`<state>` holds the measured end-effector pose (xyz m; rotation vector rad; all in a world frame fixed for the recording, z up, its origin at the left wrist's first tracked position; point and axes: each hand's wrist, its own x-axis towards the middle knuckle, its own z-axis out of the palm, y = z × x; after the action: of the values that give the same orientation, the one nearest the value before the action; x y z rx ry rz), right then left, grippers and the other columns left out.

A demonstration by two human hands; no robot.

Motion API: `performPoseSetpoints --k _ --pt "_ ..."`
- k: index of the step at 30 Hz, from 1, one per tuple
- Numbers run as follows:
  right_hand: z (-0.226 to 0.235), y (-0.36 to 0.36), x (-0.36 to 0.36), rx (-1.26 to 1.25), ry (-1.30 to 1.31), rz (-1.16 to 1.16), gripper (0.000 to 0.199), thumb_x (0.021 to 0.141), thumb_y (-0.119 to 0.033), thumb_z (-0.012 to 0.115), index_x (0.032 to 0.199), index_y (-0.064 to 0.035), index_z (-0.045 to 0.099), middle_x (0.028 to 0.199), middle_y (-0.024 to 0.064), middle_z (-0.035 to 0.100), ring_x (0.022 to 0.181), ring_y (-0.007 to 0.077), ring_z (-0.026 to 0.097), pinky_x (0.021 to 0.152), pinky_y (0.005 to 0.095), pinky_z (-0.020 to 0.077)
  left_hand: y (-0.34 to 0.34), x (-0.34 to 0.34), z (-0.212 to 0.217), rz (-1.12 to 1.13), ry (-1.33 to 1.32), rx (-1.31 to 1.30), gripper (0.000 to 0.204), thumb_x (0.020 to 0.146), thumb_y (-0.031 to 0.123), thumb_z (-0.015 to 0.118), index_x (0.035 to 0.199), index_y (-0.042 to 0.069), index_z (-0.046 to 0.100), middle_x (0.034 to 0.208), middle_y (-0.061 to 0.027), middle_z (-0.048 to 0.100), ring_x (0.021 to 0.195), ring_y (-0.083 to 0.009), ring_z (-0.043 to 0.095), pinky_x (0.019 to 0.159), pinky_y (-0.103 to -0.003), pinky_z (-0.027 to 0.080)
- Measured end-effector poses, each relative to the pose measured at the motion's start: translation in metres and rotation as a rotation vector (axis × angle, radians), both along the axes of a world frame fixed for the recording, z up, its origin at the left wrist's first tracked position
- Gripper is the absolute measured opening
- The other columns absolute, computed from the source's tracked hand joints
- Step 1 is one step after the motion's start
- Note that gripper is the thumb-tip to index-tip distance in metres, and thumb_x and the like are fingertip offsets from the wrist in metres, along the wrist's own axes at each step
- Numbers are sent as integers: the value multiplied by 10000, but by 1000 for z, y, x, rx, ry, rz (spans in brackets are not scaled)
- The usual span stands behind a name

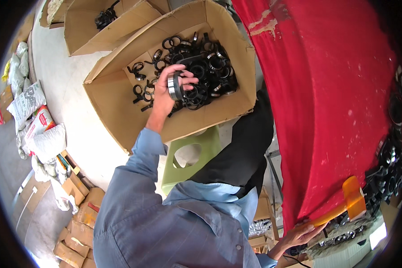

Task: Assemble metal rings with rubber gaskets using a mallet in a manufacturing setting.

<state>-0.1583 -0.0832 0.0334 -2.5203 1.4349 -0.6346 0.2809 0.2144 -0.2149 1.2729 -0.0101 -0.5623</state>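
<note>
My left hand (167,87) reaches over a large cardboard box (116,111). A black ring with a shiny metal band (175,86) sits around its fingers, which are bent and partly spread. Below the hand, inside the box, lies a pile of similar black rings (198,69), several with silver bands and short tabs. At the lower right, my right hand (303,233) is closed around the handle end of an orange mallet (353,196), whose head points away to the right beside a red cloth-covered surface (330,111).
Another cardboard box (107,35) with black parts stands at the upper left. A green plastic stool (178,161) is under the near side of the large box. More black rings (391,165) are heaped at the far right. White sacks (44,138) and cartons (80,223) line the left.
</note>
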Motion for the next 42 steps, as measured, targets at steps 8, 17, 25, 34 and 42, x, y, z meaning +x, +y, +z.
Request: performPoseSetpoints --k 8,17,25,34,42 --pt "7 16 19 172 -141 -115 498 1069 -267 491 1539 -114 427 837 12 595 605 66 466 535 214 381 -48 -53 109 -84 -34 -150 417 1021 133 529 1426 59 463 1040 -181 692 1005 -274 717 847 -321 561" --pt "18 17 33 425 -293 -80 531 1070 -236 519 1572 -150 372 818 -8 574 636 33 477 554 181 417 -57 -103 104 -86 -384 290 245 942 101 477 1085 16 657 1201 -136 561 1093 -261 530 1000 -353 411" --pt "39 15 26 666 -376 -22 626 1038 -127 526 1608 -151 267 863 51 620 621 83 557 571 226 497 -75 -134 173 -342 90 -79 439 1029 390 411 830 15 526 704 -59 514 508 -141 498 532 -299 433" --pt "72 25 -6 722 -480 -11 562 1032 -167 562 1561 -109 382 764 29 616 624 71 545 567 224 471 -152 -204 227 -735 -129 -278 236 1053 261 550 977 38 540 785 6 517 666 -80 479 618 -244 401" --pt "114 48 -62 718 -599 37 566 1011 -147 574 1546 -75 402 816 37 623 649 75 543 592 222 462 -189 -233 184 -789 -244 122 486 1006 447 591 846 -6 665 617 -6 518 597 -99 490 571 -298 409"
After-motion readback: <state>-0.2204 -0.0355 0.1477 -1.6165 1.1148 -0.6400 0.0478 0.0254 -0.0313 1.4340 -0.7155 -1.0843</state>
